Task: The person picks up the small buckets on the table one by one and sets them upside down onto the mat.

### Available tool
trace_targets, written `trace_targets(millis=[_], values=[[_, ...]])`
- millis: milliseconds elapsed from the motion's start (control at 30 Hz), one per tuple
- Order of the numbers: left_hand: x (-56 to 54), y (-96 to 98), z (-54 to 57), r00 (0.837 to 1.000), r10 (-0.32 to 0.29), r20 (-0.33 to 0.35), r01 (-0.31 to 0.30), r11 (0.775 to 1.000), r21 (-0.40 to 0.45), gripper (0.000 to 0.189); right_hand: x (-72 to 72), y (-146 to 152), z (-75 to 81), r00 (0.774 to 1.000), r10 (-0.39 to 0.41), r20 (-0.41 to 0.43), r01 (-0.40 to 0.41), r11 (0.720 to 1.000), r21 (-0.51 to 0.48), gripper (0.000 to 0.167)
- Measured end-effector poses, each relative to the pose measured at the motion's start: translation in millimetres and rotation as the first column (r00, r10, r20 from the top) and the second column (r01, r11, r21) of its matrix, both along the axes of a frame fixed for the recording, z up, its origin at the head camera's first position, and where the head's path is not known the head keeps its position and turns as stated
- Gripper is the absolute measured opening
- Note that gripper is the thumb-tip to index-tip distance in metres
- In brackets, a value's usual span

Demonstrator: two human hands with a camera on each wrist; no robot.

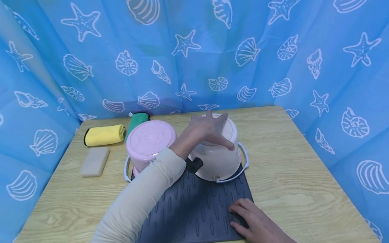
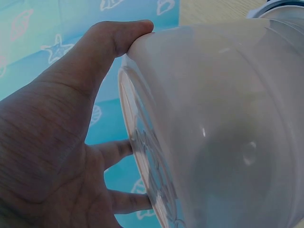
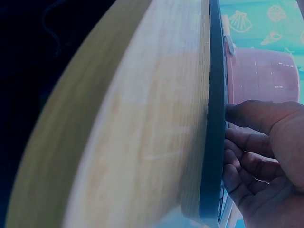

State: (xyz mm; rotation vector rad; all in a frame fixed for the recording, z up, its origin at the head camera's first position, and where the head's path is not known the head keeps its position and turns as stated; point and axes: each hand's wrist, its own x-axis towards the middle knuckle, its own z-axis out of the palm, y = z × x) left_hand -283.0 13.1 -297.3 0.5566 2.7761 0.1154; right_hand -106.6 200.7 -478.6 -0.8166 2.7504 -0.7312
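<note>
An upturned translucent white bucket (image 1: 212, 165) stands on the dark ridged mat (image 1: 194, 212). From above, my left hand (image 1: 209, 128) spans its base and grips it. In the left wrist view the thumb presses the bucket's wall while spread fingers reach over the far edge of the base (image 2: 152, 156); their tips are hidden. My right hand (image 1: 255, 219) rests at the right front of the mat, its fingers loosely bent. Nothing shows in its grasp in the right wrist view. Left of the white bucket, partly behind my left sleeve, stands an upturned pink bucket (image 1: 150, 138).
A rolled yellow cloth (image 1: 104, 135) and a green cloth (image 1: 137, 119) lie at the back left. In front of the yellow one is a pale sponge block (image 1: 95, 162). A blue seashell-print curtain (image 1: 194, 74) surrounds the wooden table (image 1: 291, 189). Bucket handles stick out sideways.
</note>
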Motion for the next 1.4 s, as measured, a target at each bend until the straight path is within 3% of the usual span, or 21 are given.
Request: trace_targets(millis=[400, 833, 1133, 1400], values=[[0.0, 4.5, -2.1, 1.000, -0.010, -0.007, 0.009, 1.000, -0.025, 0.111, 0.3, 0.4, -0.4, 1.000, 0.006, -0.014, -0.006, 1.000, -0.005, 0.029], [4.9, 14.6, -5.5, 0.996, 0.092, 0.015, -0.092, 0.996, -0.017, 0.112, -0.4, 0.9, -1.8, 1.000, 0.015, -0.024, -0.016, 1.000, -0.018, 0.028], [8.4, 20.2, -10.0, 0.998, 0.058, -0.021, -0.060, 0.992, -0.113, 0.111, 1.8, 0.9, -2.5, 0.998, 0.025, -0.055, -0.027, 0.999, -0.033, 0.027], [10.4, 9.3, -11.4, 0.999, 0.044, -0.006, -0.044, 0.999, -0.002, 0.111, 0.0, 1.0, 0.2, 1.000, 0.020, -0.022, -0.020, 1.000, -0.011, 0.027]])
